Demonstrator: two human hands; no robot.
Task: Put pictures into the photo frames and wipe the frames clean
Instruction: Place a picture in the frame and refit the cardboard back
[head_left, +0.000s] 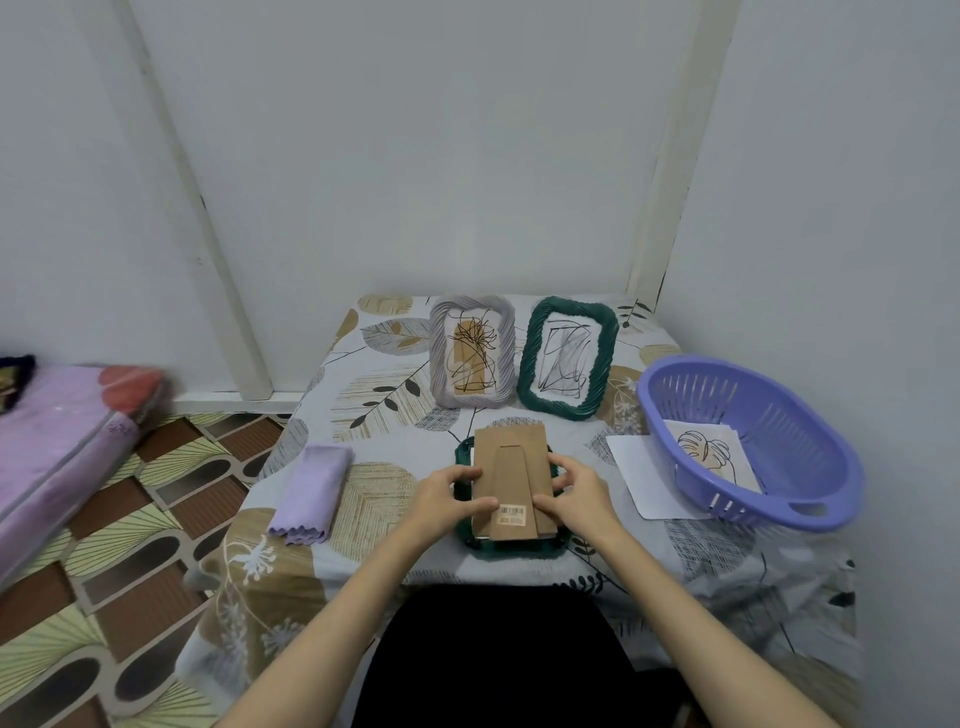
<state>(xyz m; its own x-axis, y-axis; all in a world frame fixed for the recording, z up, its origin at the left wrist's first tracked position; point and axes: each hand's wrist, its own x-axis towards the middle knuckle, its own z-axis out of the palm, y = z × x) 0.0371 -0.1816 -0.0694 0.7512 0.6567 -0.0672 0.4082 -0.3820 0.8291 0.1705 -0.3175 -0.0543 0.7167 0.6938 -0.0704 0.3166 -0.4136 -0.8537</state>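
Both hands grip the brown backing board (512, 475): left hand (445, 498) and right hand (576, 496) curl fingers on its side edges, over a dark green frame (511, 548) lying face down at the table's near middle. Judged step: seating the backing. Next: press it flush, then fetch the folded purple cloth (310, 493).

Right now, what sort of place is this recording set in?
Probably a small room in a home, not a workshop. A low table under a leaf-print cloth stands in a plain white corner, a pink mattress lies on the patterned floor beside it, and a purple plastic basket holds a picture.
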